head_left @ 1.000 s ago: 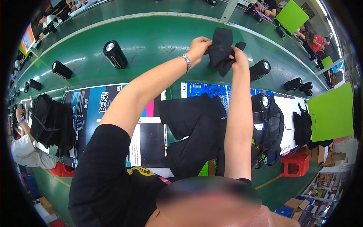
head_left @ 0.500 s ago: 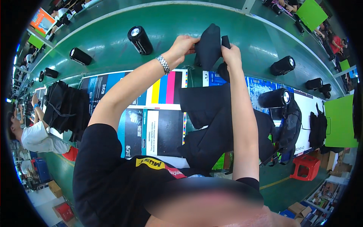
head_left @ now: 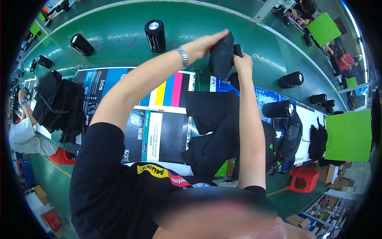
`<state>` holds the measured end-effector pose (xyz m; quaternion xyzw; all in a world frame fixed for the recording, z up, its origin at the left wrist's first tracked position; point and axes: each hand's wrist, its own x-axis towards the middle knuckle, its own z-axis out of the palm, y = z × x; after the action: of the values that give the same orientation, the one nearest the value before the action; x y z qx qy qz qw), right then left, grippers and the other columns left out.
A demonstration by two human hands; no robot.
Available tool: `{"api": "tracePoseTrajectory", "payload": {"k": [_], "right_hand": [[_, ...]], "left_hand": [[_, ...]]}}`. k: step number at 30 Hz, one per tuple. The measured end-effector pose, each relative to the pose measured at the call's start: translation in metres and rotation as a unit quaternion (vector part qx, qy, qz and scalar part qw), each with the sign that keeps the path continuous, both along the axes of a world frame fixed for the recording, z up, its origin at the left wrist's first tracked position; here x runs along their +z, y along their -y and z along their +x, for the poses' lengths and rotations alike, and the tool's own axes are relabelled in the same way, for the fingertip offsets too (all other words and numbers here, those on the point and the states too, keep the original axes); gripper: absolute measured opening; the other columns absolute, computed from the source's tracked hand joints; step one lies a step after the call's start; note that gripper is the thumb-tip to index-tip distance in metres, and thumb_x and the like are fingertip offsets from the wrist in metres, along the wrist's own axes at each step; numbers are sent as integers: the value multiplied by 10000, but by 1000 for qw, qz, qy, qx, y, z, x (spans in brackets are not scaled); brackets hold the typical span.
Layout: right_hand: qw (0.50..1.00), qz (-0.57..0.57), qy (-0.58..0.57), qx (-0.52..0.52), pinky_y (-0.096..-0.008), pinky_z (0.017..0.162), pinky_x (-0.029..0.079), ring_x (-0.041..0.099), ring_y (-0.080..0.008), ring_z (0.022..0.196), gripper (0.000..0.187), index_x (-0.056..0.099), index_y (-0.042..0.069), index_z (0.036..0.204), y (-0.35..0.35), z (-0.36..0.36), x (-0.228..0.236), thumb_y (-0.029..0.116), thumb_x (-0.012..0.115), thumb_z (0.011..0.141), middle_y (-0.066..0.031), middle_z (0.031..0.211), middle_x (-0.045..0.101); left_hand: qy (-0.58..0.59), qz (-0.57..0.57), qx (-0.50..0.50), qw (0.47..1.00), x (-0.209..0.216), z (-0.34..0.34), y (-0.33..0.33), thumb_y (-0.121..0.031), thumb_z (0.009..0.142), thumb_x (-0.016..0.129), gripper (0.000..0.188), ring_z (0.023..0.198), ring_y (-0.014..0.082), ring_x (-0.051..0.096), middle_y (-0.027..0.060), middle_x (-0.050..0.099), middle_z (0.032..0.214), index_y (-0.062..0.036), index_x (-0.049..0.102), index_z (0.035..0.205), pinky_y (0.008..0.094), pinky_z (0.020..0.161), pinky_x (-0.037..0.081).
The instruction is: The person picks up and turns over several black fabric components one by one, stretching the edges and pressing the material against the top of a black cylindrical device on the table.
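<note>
A black cloth pouch or sleeve (head_left: 222, 57) is held up above the far side of the workbench. My left hand (head_left: 203, 46) lies along its upper left edge with the fingers stretched out straight. My right hand (head_left: 243, 65) is closed on the right side of the same cloth, where a narrow black flap (head_left: 237, 50) sticks up. Just below, a dark rounded shape is partly hidden by my right wrist. More black cloth pieces (head_left: 211, 107) lie in a loose pile in front of me, partly under my right forearm.
Black cylindrical speakers stand or lie around: one upright (head_left: 155, 38), another at left (head_left: 81, 44), one near my right forearm (head_left: 278, 108). Black cloth stacks (head_left: 59, 107) sit at left. Printed sheets (head_left: 167, 131) cover the bench. A green panel (head_left: 348, 134) is at right.
My left hand has gone from pinching the cloth's left edge to lying straight along its upper edge. My right hand keeps its hold. The whole view has shifted slightly.
</note>
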<state>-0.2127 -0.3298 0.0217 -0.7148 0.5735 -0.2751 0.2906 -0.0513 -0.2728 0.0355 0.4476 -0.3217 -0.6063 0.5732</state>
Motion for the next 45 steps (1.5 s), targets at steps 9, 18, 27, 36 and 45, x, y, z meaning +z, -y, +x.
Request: {"api": "tracePoseTrajectory", "payload": {"k": [9, 18, 27, 36, 45], "right_hand": [[932, 225, 279, -46, -277, 440, 332, 529, -117, 557, 156, 615, -8, 723, 1, -31, -1, 138, 598, 775, -34, 597, 554], [998, -14, 54, -19, -414, 801, 477, 633, -376, 930, 314, 680, 14, 955, 7, -24, -49, 243, 632, 746, -231, 897, 666], [996, -28, -76, -38, -439, 819, 491, 623, -379, 954, 317, 683, 83, 982, 16, -34, -55, 300, 645, 755, -198, 967, 667], [982, -13, -184, -44, -441, 849, 512, 631, -341, 981, 236, 711, 148, 983, 32, -61, -55, 171, 636, 760, -170, 1015, 663], [902, -19, 396, -173, -282, 501, 408, 608, -157, 641, 510, 641, 6, 793, -18, -58, -42, 514, 633, 836, -56, 698, 621]], "left_hand": [[-43, 22, 45, 998, -49, -34, 27, -228, 934, 488, 259, 734, 152, 620, 88, 651, 871, -5, 618, 950, 283, 669, 495], [619, -109, 177, 758, -144, -8, 64, -349, 923, 463, 404, 1305, 329, 354, 164, 522, 1291, -26, 695, 995, 477, 1092, 195], [706, -186, 179, 660, -143, -16, 64, -341, 928, 478, 334, 1317, 343, 335, 170, 465, 1352, -122, 690, 1064, 494, 1108, 156], [185, -165, 177, 952, -76, -77, 58, -418, 949, 445, 484, 1070, 263, 571, 146, 608, 1167, 7, 650, 1057, 320, 949, 416], [-401, -138, 121, 898, -20, -55, 39, -506, 931, 307, 621, 941, 325, 605, 208, 642, 970, 44, 592, 977, 421, 892, 472]]}}
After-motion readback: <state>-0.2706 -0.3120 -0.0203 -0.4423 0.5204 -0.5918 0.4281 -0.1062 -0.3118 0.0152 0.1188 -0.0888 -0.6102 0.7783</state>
